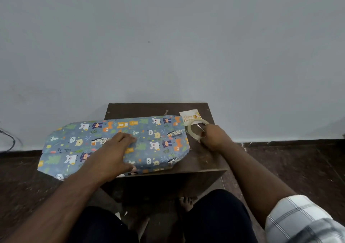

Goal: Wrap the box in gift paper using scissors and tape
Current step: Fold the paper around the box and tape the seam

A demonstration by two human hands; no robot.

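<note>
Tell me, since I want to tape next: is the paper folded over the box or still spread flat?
Folded over. The paper wraps the top, its edges meeting under the left hand; the end flaps remain unfolded.

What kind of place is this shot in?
Probably a plain room at home, not a workshop: a small dark wooden table pushed against a bare pale wall, a dark floor, and the person's bare foot under the table.

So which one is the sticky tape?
Find the small dark wooden table by the wall. At its far right corner, beside the animal-print wrapped box, the right hand grips the tape. It is a clear ring you can see through, unlike the flat printed card behind it.
</note>
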